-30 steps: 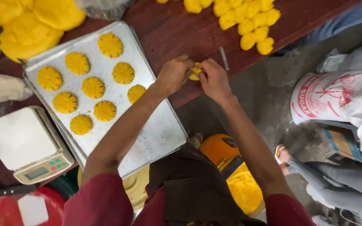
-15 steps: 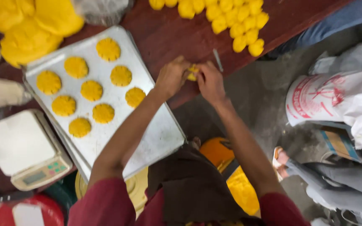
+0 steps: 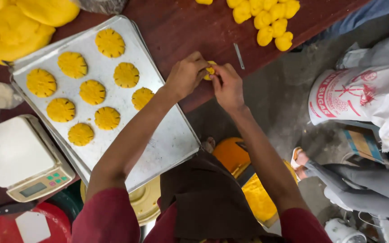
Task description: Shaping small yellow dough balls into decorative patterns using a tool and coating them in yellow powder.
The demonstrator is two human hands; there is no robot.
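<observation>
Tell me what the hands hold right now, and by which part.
Both hands, left hand and right hand, pinch one small yellow dough piece between their fingertips, at its edges.

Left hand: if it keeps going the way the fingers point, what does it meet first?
The left hand points toward the right hand, with a small yellow dough piece in the grip of both. It would press that piece first, then the right hand's fingertips. Depth looks shared, though one view can't confirm it.

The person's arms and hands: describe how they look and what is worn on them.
Both arms are bare from short dark-red sleeves down to the wrists. The left hand and right hand wear no gloves; no rings, watch or bracelets show. A brown apron hangs at the chest.
</observation>
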